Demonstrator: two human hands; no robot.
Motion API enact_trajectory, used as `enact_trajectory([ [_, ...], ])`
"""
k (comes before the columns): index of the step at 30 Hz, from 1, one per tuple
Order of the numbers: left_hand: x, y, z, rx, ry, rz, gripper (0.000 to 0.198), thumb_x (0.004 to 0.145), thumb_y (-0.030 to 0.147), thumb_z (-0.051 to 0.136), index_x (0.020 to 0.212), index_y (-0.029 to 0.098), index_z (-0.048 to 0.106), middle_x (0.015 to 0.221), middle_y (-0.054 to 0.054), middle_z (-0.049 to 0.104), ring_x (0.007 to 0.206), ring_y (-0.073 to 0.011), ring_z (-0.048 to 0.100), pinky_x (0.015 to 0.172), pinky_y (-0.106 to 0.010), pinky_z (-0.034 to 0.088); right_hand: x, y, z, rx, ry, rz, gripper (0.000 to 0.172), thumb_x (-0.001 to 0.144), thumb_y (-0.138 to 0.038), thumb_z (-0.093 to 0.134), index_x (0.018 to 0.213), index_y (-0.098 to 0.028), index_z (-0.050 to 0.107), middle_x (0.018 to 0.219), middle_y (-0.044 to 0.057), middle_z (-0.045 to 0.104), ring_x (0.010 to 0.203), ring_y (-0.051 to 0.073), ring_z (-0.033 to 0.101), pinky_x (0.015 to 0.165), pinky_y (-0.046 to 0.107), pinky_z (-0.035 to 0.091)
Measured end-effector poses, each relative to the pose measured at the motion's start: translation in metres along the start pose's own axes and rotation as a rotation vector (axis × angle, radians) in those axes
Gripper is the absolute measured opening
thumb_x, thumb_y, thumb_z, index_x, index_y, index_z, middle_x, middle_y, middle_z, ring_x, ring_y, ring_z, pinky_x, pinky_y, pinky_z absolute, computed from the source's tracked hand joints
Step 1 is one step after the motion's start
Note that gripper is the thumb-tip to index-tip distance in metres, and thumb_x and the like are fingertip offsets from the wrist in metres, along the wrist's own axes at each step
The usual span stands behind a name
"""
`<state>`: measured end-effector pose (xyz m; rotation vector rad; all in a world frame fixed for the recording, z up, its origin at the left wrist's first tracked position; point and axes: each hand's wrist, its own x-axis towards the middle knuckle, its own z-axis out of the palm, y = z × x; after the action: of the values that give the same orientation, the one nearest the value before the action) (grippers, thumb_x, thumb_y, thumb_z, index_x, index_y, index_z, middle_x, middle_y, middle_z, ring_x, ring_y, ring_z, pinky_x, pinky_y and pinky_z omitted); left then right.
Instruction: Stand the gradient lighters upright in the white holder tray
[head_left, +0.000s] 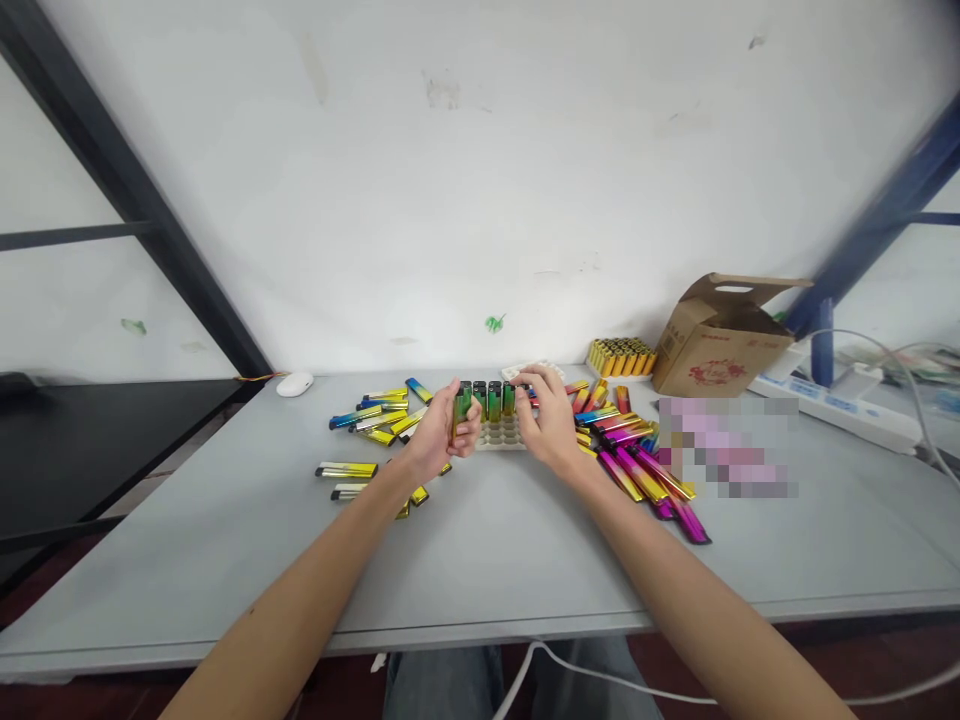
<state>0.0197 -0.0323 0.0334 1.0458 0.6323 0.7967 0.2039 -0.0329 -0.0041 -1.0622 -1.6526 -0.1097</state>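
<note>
Left hand (442,430) grips a shiny green-gold lighter (460,405) upright, apparently suiting the pale pocketed tray (500,436) at three o'clock; right hand (551,418), hold unclear.

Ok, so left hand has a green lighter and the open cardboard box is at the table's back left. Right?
Box side is wrong: the head view shows the open cardboard box at the table's back right. Left hand does have a green lighter.
</note>
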Motion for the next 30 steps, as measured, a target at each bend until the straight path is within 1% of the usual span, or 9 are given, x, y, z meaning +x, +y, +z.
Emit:
enact_trajectory([
  [4,0.0010,-0.0005,-0.0013,-0.011,0.012,-0.001,0.038,0.090,0.047,0.034,0.064,0.019,0.036,0.057,0.006,0.023,0.043,-0.0069,0.024,0.040,-0.017,0.019,-0.0006,0.0001,0.0005,-0.015,0.015,-0.010,0.020,0.094,-0.024,0.043,0.101,-0.020,0.061,0.111,0.011,0.058,0.109,0.024,0.054,0.099,0.041,0.044],
  [9,0.0025,-0.0015,-0.0012,0.032,0.060,0.018,0.031,0.089,0.039,0.031,0.064,0.020,0.034,0.057,0.006,0.023,0.043,-0.0074,0.022,0.040,-0.017,0.019,-0.0005,-0.0016,0.0003,-0.044,0.040,-0.013,0.020,0.094,-0.023,0.044,0.101,-0.019,0.061,0.112,0.012,0.058,0.110,0.024,0.054,0.100,0.042,0.043],
  [16,0.0018,-0.0019,0.0000,0.013,0.074,0.059,0.025,0.087,0.034,0.033,0.066,0.020,0.035,0.058,0.006,0.024,0.045,-0.0081,0.023,0.041,-0.017,0.022,-0.0006,-0.0027,0.0009,-0.043,0.023,-0.007,0.020,0.094,-0.023,0.043,0.102,-0.020,0.061,0.113,0.011,0.058,0.111,0.024,0.054,0.100,0.042,0.043],
  [19,0.0014,-0.0019,0.0004,0.002,0.069,0.062,0.026,0.087,0.035,0.033,0.066,0.020,0.036,0.058,0.006,0.024,0.045,-0.0084,0.023,0.041,-0.017,0.023,-0.0008,-0.0025,0.0006,-0.039,0.024,-0.005,0.020,0.093,-0.023,0.043,0.102,-0.020,0.061,0.113,0.011,0.058,0.111,0.024,0.054,0.100,0.042,0.043],
  [24,0.0000,-0.0034,0.0032,-0.018,0.037,0.036,0.028,0.088,0.036,0.032,0.066,0.020,0.036,0.058,0.006,0.025,0.045,-0.0087,0.023,0.041,-0.017,0.024,-0.0005,-0.0020,0.0006,-0.035,0.019,-0.010,0.020,0.094,-0.024,0.043,0.102,-0.020,0.061,0.113,0.012,0.058,0.111,0.024,0.054,0.100,0.043,0.043],
  [30,-0.0017,-0.0056,0.0063,-0.013,-0.010,0.052,0.028,0.088,0.037,0.032,0.066,0.020,0.036,0.058,0.005,0.026,0.045,-0.0086,0.024,0.043,-0.017,0.026,-0.0008,-0.0017,0.0009,-0.032,0.002,-0.010,0.021,0.094,-0.024,0.043,0.104,-0.020,0.061,0.114,0.011,0.058,0.111,0.024,0.054,0.100,0.043,0.043],
])
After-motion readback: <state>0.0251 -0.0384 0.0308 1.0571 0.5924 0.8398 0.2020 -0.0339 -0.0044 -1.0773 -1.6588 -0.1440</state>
